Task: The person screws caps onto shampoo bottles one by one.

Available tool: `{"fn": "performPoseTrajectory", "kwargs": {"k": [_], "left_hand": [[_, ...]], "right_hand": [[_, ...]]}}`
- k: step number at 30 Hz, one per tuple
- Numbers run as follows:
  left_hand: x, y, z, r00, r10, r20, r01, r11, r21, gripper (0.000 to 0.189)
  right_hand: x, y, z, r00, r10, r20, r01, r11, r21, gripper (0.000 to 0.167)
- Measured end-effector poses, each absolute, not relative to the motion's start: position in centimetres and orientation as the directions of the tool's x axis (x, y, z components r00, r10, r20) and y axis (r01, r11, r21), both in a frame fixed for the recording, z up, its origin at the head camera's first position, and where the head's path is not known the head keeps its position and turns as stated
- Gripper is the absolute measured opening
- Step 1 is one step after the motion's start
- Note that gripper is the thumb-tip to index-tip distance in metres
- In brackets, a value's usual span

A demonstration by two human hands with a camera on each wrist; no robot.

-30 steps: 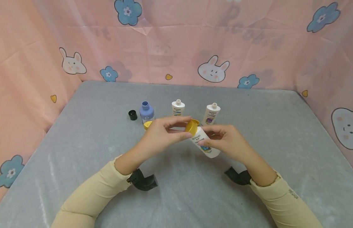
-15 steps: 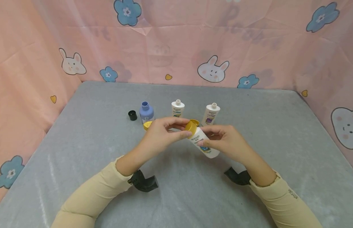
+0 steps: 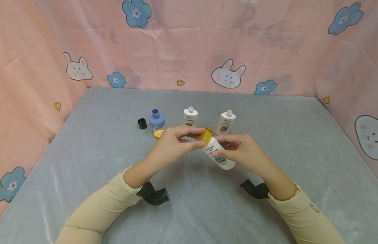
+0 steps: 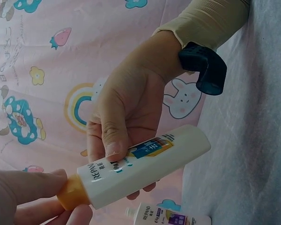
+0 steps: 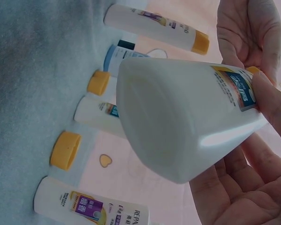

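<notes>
A white bottle (image 3: pixel 219 157) with a gold cap (image 3: pixel 204 137) is held tilted above the table, its base toward the lower right in the head view. My left hand (image 3: pixel 172 146) pinches the cap between thumb and fingers. Around the bottle's body, my right hand (image 3: pixel 245 150) grips with its thumb on the labelled front. The left wrist view shows the gold cap (image 4: pixel 73 193) at the bottle's neck. In the right wrist view the bottle's broad base (image 5: pixel 152 122) faces the camera, and the left hand (image 5: pixel 253 33) is at the far end.
Behind the hands stand an uncapped blue bottle (image 3: pixel 156 121) and two uncapped white bottles (image 3: pixel 190 116), (image 3: pixel 227 122). A black cap (image 3: pixel 142 123) lies on the grey table (image 3: pixel 100 142). In the right wrist view appear two loose gold caps (image 5: pixel 65 150), (image 5: pixel 99 83) and a capped white bottle (image 5: pixel 154 27).
</notes>
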State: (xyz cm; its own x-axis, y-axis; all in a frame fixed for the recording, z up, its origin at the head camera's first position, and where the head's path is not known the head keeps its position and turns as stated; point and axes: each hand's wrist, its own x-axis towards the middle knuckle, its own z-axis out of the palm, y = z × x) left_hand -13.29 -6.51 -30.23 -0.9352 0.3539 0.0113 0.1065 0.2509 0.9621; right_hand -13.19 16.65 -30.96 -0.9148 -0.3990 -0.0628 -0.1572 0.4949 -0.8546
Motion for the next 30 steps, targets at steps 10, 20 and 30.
{"fn": "performPoseTrajectory", "kwargs": {"k": [10,20,30], "left_hand": [[-13.27,-6.58,-30.32,-0.914,0.403,0.052,0.153,0.223,0.963,0.038],[-13.32,-6.55,-30.37,-0.908,0.414,0.057,0.153,0.201,0.968,0.036],[-13.49,-6.25,-30.35,-0.931,0.364,-0.006,0.077,0.215,0.973,0.037]], "right_hand": [[-13.2,16.66,-30.98,-0.913,-0.403,-0.059,-0.166,0.5,-0.85,0.037],[-13.23,16.67,-30.97,-0.911,-0.41,-0.054,-0.172,0.493,-0.853,0.036],[-13.16,16.76,-30.82,-0.916,-0.398,-0.049,-0.164,0.485,-0.859,0.035]]}}
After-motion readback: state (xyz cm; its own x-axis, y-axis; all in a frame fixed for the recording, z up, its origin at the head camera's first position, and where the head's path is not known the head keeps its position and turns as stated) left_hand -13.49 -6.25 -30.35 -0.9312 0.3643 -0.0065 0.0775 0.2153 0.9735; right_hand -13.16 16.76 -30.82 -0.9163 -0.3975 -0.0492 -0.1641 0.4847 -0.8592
